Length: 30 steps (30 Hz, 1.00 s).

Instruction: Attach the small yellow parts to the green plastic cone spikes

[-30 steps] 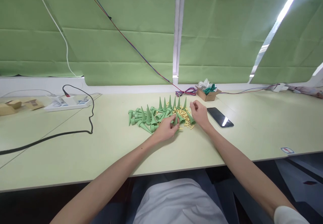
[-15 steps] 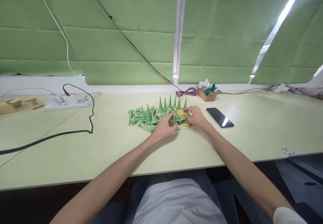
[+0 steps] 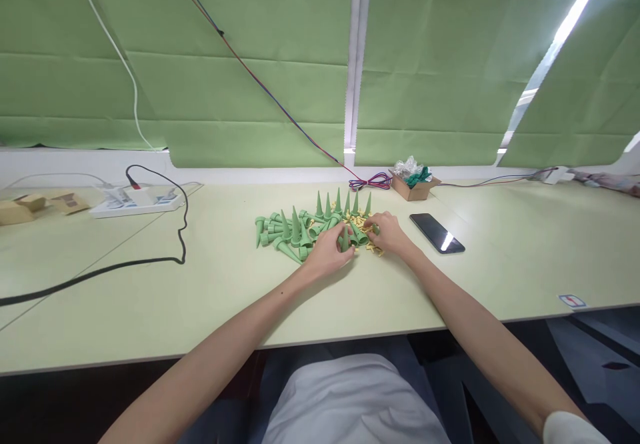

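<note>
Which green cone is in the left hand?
The upright cone within the curled left hand; other upright cones stand farther left or back, outside its grasp.

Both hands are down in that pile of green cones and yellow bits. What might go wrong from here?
The right hand is among small, loose yellow pieces, so some might scatter across the table.
Upright green cones stand close beyond both hands; a brush could topple one.
The left hand partly hides the green cone it holds, so a slipping grip might be hard to spot.
</note>
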### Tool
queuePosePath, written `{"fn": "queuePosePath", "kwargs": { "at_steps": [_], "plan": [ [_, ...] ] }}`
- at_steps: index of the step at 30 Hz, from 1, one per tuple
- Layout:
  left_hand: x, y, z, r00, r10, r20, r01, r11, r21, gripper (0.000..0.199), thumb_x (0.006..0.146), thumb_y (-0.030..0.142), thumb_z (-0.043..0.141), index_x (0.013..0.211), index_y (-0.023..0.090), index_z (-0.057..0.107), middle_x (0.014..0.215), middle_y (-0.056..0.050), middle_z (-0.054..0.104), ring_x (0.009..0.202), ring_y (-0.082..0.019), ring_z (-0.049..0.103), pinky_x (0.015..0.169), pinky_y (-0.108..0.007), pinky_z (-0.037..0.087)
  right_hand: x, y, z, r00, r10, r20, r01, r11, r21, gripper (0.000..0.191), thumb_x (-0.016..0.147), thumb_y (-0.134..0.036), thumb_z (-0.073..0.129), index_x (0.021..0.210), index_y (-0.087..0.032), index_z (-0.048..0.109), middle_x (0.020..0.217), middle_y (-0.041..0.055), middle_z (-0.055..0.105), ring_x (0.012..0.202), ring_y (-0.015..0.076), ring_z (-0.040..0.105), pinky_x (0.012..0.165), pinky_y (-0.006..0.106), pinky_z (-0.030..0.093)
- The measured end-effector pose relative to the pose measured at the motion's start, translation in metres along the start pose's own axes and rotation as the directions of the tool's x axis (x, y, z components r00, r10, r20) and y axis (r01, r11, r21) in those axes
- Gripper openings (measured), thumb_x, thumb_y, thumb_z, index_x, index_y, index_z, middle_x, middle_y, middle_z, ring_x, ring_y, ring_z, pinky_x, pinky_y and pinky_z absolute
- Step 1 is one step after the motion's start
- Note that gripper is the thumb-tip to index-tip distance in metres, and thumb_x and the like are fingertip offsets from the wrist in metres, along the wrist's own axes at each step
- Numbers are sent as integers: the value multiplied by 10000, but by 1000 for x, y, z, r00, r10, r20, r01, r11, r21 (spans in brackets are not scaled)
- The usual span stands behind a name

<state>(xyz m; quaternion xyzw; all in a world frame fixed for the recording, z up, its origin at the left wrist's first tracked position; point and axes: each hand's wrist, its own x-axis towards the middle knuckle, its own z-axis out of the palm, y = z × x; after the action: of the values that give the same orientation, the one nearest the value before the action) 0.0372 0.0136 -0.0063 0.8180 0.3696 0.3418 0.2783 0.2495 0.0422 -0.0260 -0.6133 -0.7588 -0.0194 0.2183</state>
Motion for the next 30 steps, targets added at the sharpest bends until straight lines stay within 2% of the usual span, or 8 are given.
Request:
{"fn": "queuePosePath", "kwargs": {
  "at_steps": [10, 16, 23, 30],
  "plan": [
    [0, 3, 1, 1000, -12, -17, 12, 1000, -1, 219, 804, 339, 619, 961, 199, 558, 728, 28, 568, 520, -112, 460, 551, -256, 359, 0, -2, 0, 1000, 0, -7, 0, 1000, 29, 147, 863, -180, 605, 938, -190, 731, 1034, 95, 725, 1025, 278, 559, 841, 362, 344],
    [-1, 6, 0, 998, -28, -48, 28, 1000, -11, 310, 795, 388, 657, 1017, 194, 564, 824, -6, 620, 535, -117, 467, 558, -263, 370, 0, -1, 2, 994, -8, -107, 17, 997, 77, 286, 927, -175, 477, 1100, -162, 704, 1086, 115, 721, 1022, 285, 545, 855, 374, 342],
    [-1, 4, 2, 999, -27, -30, 27, 1000, -8, 343, 792, 399, 665, 1043, 194, 551, 871, -8, 620, 544, -115, 478, 565, -265, 380, 1, -3, 6, 1000, -7, -24, 7, 1000, 6, 351, 902, -130, 467, 1152, -179, 708, 1169, 133, 690, 1066, 309, 514, 826, 380, 321],
    [-1, 5, 1, 999, -41, -4, 41, 999, 22, 358, 804, 415, 642, 1070, 201, 537, 891, -9, 613, 559, -121, 496, 583, -273, 396, 1, -4, 7, 1000, 10, 25, -9, 999, -53, 352, 961, -192, 429, 1215, -197, 672, 1156, 146, 657, 1063, 308, 498, 801, 363, 316]
  ]
}}
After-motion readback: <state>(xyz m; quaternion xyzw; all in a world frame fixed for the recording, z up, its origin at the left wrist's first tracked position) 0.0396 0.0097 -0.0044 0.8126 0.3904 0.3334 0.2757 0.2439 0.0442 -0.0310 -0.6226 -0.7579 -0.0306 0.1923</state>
